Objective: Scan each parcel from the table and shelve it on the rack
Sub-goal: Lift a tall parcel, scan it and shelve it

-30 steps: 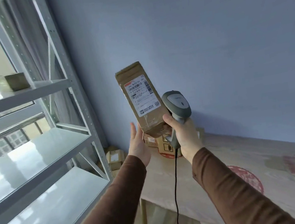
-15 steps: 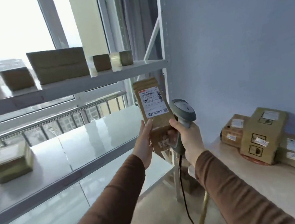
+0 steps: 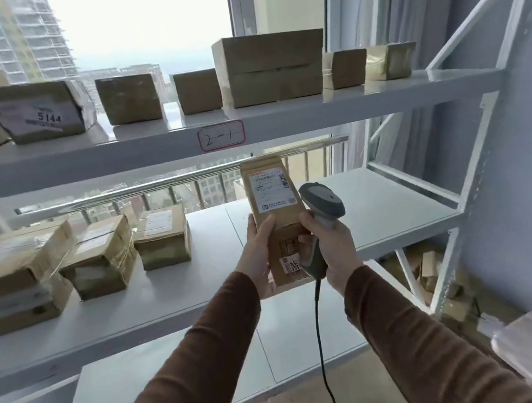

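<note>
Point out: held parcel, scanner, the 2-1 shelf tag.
held parcel (image 3: 271, 197), head view, white shipping label on its face
scanner (image 3: 322, 197), head view, grey head
2-1 shelf tag (image 3: 221, 136), head view, tag centre

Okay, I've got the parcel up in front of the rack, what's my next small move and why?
Probably ease the parcel in your left hand forward onto the bare right part of the middle shelf. That spot is open, while boxes fill the left side, and your right hand is busy with the scanner.

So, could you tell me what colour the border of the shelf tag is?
Red, around the white shelf tag, seen in the head view.
</note>
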`<action>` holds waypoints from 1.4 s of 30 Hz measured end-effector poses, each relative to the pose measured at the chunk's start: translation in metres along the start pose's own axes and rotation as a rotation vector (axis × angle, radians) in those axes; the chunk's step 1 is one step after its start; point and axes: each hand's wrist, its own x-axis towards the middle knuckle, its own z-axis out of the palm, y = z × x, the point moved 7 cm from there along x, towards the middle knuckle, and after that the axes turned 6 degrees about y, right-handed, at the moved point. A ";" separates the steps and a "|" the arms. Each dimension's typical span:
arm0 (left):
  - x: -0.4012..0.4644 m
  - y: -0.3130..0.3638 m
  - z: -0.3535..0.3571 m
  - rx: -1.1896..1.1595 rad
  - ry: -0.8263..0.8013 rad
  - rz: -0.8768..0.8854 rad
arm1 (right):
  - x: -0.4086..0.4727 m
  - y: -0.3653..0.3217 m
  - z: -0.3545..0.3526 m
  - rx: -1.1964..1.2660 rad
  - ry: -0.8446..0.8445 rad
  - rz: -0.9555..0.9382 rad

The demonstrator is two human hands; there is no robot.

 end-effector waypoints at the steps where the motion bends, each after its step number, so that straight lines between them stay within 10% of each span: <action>1: 0.011 0.001 -0.012 0.015 0.030 0.002 | 0.011 0.005 0.014 -0.013 -0.021 -0.002; 12: 0.134 0.008 -0.107 0.043 0.215 -0.047 | 0.125 0.066 0.125 -0.022 -0.166 0.103; 32: 0.260 -0.002 -0.187 0.087 0.274 -0.204 | 0.210 0.121 0.213 -0.046 0.054 0.262; 42: 0.242 0.079 -0.159 0.619 0.321 0.464 | 0.205 0.090 0.168 -0.167 0.129 0.105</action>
